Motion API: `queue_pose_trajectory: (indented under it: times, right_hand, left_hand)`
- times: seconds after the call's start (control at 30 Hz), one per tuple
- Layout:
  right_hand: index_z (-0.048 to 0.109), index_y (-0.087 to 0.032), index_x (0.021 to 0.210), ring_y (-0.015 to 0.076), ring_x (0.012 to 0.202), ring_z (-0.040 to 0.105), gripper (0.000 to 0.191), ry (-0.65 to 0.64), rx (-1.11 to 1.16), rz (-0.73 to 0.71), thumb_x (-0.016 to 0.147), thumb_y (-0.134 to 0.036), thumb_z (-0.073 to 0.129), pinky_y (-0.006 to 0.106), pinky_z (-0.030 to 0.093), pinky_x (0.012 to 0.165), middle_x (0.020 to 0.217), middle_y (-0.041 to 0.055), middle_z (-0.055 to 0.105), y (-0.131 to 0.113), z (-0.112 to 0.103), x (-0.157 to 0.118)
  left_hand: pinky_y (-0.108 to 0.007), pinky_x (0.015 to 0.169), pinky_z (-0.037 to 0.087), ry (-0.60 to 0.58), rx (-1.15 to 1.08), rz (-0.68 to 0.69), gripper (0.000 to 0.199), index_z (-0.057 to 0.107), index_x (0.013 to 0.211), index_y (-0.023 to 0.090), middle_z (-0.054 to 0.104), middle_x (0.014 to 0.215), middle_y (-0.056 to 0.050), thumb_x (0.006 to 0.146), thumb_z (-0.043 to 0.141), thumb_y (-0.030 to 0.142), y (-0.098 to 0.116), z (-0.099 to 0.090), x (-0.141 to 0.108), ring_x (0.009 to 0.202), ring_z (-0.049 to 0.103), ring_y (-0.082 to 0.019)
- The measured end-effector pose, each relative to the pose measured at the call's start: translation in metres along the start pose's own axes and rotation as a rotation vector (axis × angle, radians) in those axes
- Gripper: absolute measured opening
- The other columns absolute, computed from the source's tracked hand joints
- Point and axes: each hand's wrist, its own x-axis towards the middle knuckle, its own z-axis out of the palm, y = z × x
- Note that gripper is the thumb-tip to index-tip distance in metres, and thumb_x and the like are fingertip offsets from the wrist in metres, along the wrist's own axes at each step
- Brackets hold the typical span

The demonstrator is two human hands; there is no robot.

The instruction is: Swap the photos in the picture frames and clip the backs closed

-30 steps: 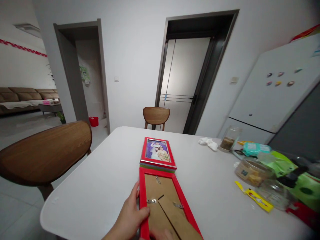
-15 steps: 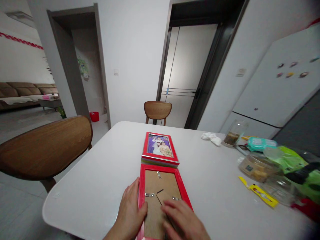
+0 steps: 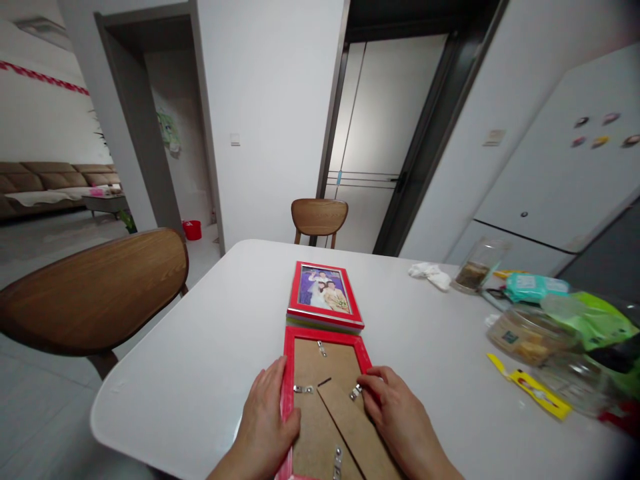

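Observation:
A red picture frame (image 3: 289, 373) lies face down, its brown backing board (image 3: 315, 427) upward. My left hand (image 3: 265, 420) grips its left edge, thumb over the board. My right hand (image 3: 400, 413) is at the right edge, thumb and index finger closed on a small metal clip (image 3: 356, 392), which sits at a slant. Other clips sit at the top (image 3: 321, 348), left (image 3: 303, 389) and bottom (image 3: 337, 461) of the board. A long slit runs diagonally across it. Just beyond, a second red frame (image 3: 326, 319) lies face up, showing a photo of people.
On the white table (image 3: 200, 373), a crumpled tissue (image 3: 430, 275), a glass jar (image 3: 480, 267), a teal packet (image 3: 535, 288), a clear food container (image 3: 530, 333) and a yellow packet (image 3: 540, 393) lie to the right. Wooden chairs stand left (image 3: 100, 293) and at the far side (image 3: 320, 215).
My right hand has moved from over the board's middle to the right clip. That clip has turned from roughly level to slanted. My left hand stays on the frame's left edge.

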Motion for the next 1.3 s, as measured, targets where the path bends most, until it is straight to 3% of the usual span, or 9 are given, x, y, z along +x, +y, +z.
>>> queue_pose_trajectory:
  times: [0.13, 0.27, 0.4, 0.53, 0.77, 0.87, 1.03, 1.17, 1.3]
  right_hand:
    - [0.063, -0.017, 0.086, 0.0205, 0.085, 0.053, 0.025, 0.003, -0.041, -0.026, 0.075, -0.020, 0.040, 0.033, 0.043, 0.073, 0.092, 0.0101, 0.057, 0.000, -0.001, 0.000]
    - [0.062, -0.018, 0.090, 0.0230, 0.094, 0.050, 0.024, 0.046, 0.005, -0.121, 0.074, -0.022, 0.044, 0.037, 0.040, 0.080, 0.101, 0.0110, 0.056, -0.025, 0.004, 0.002]
    - [0.063, -0.020, 0.077, 0.0174, 0.085, 0.052, 0.019, -0.085, 0.134, -0.247, 0.075, -0.017, 0.045, 0.030, 0.040, 0.077, 0.088, 0.0061, 0.058, -0.063, 0.015, 0.013]
    - [0.060, -0.019, 0.066, 0.0165, 0.078, 0.050, 0.020, -0.144, 0.109, -0.216, 0.075, -0.016, 0.043, 0.028, 0.039, 0.072, 0.078, 0.0054, 0.058, -0.078, 0.025, 0.025]
    - [0.061, -0.018, 0.080, 0.0164, 0.085, 0.050, 0.022, -0.188, 0.214, -0.190, 0.076, -0.015, 0.040, 0.029, 0.038, 0.080, 0.087, 0.0070, 0.057, -0.069, 0.013, 0.021]
    - [0.062, -0.021, 0.086, 0.0157, 0.096, 0.047, 0.025, -0.340, 0.328, -0.252, 0.071, -0.013, 0.044, 0.029, 0.036, 0.085, 0.103, 0.0057, 0.054, -0.057, -0.008, 0.007]
    - [0.066, -0.027, 0.079, 0.0236, 0.118, 0.029, 0.031, -0.557, 0.232, -0.304, 0.056, -0.009, 0.056, 0.040, 0.021, 0.097, 0.124, 0.0019, 0.042, -0.041, -0.022, -0.012]
    - [0.067, -0.029, 0.074, 0.0251, 0.114, 0.033, 0.018, -0.510, 0.205, -0.313, 0.061, -0.020, 0.059, 0.045, 0.020, 0.096, 0.116, 0.0016, 0.050, -0.043, -0.016, -0.017]
    - [0.065, -0.025, 0.080, 0.0214, 0.106, 0.042, 0.020, -0.439, 0.283, -0.290, 0.062, -0.022, 0.059, 0.037, 0.030, 0.091, 0.110, 0.0039, 0.053, -0.043, -0.014, -0.010]
  left_hand:
    - [-0.036, 0.099, 0.025, 0.010, 0.022, -0.004, 0.060, 0.035, 0.123, 0.009, 0.042, 0.126, -0.011, 0.065, 0.044, 0.015, 0.000, 0.001, -0.002, 0.115, 0.036, -0.022]
    - [-0.038, 0.100, 0.022, 0.000, 0.037, -0.017, 0.060, 0.034, 0.124, 0.008, 0.040, 0.127, -0.012, 0.065, 0.044, 0.015, 0.000, 0.003, -0.003, 0.116, 0.034, -0.022]
    - [-0.038, 0.100, 0.023, -0.013, 0.058, 0.001, 0.058, 0.034, 0.123, 0.009, 0.040, 0.126, -0.013, 0.066, 0.042, 0.015, -0.002, 0.004, -0.003, 0.116, 0.035, -0.022]
    - [-0.041, 0.100, 0.023, -0.024, 0.110, 0.022, 0.059, 0.032, 0.124, 0.006, 0.038, 0.127, -0.014, 0.066, 0.041, 0.014, -0.005, 0.005, -0.002, 0.117, 0.034, -0.022]
    - [-0.040, 0.100, 0.024, -0.033, 0.134, 0.016, 0.059, 0.033, 0.123, 0.004, 0.039, 0.127, -0.015, 0.066, 0.041, 0.014, -0.004, 0.004, -0.002, 0.117, 0.034, -0.022]
    - [-0.040, 0.100, 0.024, -0.029, 0.112, 0.016, 0.061, 0.031, 0.124, 0.006, 0.038, 0.127, -0.014, 0.065, 0.042, 0.015, -0.004, 0.004, -0.003, 0.117, 0.033, -0.022]
    - [-0.040, 0.100, 0.023, -0.006, 0.094, 0.016, 0.058, 0.032, 0.124, 0.007, 0.039, 0.127, -0.013, 0.067, 0.042, 0.017, -0.006, 0.005, -0.004, 0.117, 0.034, -0.023]
    - [-0.039, 0.100, 0.023, 0.002, 0.090, 0.009, 0.058, 0.033, 0.123, 0.009, 0.040, 0.126, -0.012, 0.067, 0.042, 0.017, -0.006, 0.006, -0.005, 0.116, 0.035, -0.022]
    - [-0.039, 0.100, 0.023, -0.013, 0.090, 0.007, 0.060, 0.032, 0.124, 0.007, 0.039, 0.127, -0.013, 0.066, 0.042, 0.016, -0.005, 0.005, -0.005, 0.117, 0.034, -0.022]
